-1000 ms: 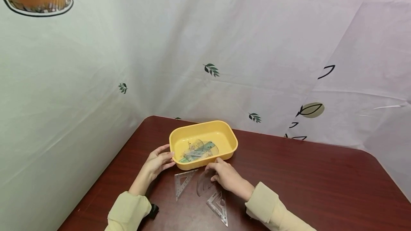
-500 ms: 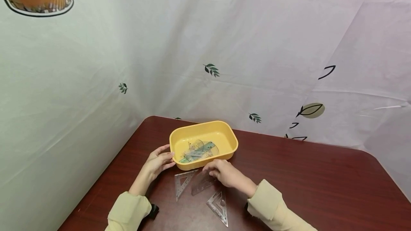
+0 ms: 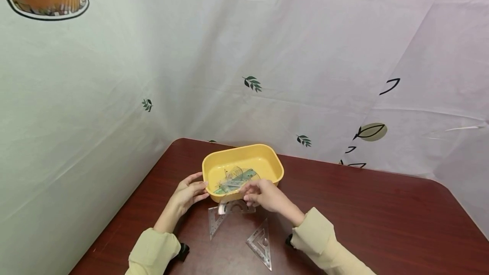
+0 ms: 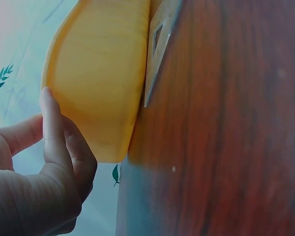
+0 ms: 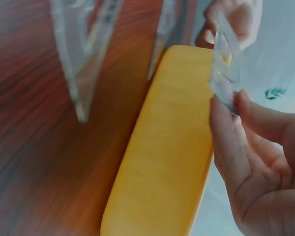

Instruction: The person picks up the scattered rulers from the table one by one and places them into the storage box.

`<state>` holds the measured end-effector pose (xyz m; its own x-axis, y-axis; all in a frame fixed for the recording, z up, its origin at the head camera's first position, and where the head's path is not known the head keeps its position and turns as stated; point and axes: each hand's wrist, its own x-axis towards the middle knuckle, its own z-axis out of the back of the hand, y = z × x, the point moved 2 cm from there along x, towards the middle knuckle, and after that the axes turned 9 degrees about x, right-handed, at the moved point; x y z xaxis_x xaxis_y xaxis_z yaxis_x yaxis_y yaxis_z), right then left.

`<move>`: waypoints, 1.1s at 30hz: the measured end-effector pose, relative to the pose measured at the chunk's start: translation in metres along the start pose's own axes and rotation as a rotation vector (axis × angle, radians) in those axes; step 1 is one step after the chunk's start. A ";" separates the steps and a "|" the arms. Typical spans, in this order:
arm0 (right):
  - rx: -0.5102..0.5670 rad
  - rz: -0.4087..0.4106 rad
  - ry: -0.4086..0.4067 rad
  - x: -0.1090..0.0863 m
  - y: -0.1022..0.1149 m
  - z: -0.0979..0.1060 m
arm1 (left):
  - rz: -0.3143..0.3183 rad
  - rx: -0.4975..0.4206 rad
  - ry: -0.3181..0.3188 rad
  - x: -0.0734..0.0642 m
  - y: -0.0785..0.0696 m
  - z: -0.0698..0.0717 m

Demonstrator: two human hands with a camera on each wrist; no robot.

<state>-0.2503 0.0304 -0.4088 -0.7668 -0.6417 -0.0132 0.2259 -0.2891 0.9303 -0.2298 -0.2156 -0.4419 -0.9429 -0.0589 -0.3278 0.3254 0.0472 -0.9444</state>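
Note:
A yellow plastic tray (image 3: 228, 159) sits at the back of the table, with several clear and green-tinted rulers and drawing pieces (image 3: 238, 177) piled inside. My left hand (image 3: 186, 192) holds the tray's left corner, its fingertips against the rim and wall in the left wrist view. Just over the tray's front rim, my right hand (image 3: 267, 196) pinches a clear protractor (image 3: 236, 208) between thumb and fingers. One clear set square (image 3: 212, 225) lies in front of the tray, partly behind the protractor. A second set square (image 3: 259, 253) lies nearer on the table.
The dark red wooden table (image 3: 363, 215) has rounded back corners. A white cloth with printed leaves (image 3: 324, 75) hangs close behind the tray and along the left side. Black straps (image 3: 183, 251) show near the sleeve cuffs.
The right hand has lifted the protractor from in front of the tray up toward its front rim, turning it so its straight edge faces me. The left hand has stayed at the tray.

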 end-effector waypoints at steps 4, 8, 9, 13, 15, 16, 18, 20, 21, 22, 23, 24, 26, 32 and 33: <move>0.119 -0.046 -0.058 0.007 0.005 0.005 | -0.002 0.000 0.001 0.000 0.000 0.000; 0.146 -0.070 -0.138 0.014 0.007 0.009 | 0.002 0.008 -0.002 0.001 -0.001 0.000; 0.148 -0.076 -0.159 0.015 0.006 0.010 | 0.003 0.009 -0.003 0.001 -0.001 0.000; 0.174 -0.119 -0.235 0.020 0.002 0.012 | 0.002 0.012 -0.001 0.001 -0.002 0.000; 0.188 -0.138 -0.264 0.022 0.001 0.013 | 0.000 0.011 0.001 0.001 -0.002 0.000; 0.195 -0.142 -0.278 0.023 0.000 0.013 | -0.001 0.011 0.002 0.001 -0.002 0.000; 0.203 -0.142 -0.305 0.026 0.000 0.014 | -0.002 0.010 0.003 0.001 -0.002 0.000; 0.209 -0.132 -0.334 0.029 0.001 0.014 | -0.004 0.008 0.003 0.000 -0.002 0.000; 0.210 -0.124 -0.348 0.031 0.002 0.015 | -0.004 0.007 0.002 0.000 -0.002 0.000; 0.213 -0.119 -0.361 0.033 0.002 0.015 | -0.003 0.006 0.002 0.000 -0.002 0.000; 0.215 -0.116 -0.372 0.035 0.003 0.015 | -0.001 0.003 0.001 0.000 -0.002 0.000; 0.218 -0.112 -0.379 0.036 0.004 0.015 | 0.000 0.003 0.002 0.000 -0.002 0.000; 0.208 -0.105 -0.391 0.040 0.005 0.015 | 0.003 0.004 0.001 0.000 -0.002 0.000; 0.134 -0.109 -0.396 0.047 0.006 0.012 | 0.009 0.007 -0.005 0.000 0.000 0.000; 0.122 -0.107 -0.391 0.048 0.005 0.011 | 0.011 0.007 -0.008 0.000 0.000 0.000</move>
<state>-0.2928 0.0056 -0.4004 -0.9576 -0.2880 0.0059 0.0777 -0.2386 0.9680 -0.2299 -0.2160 -0.4420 -0.9388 -0.0660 -0.3382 0.3361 0.0404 -0.9410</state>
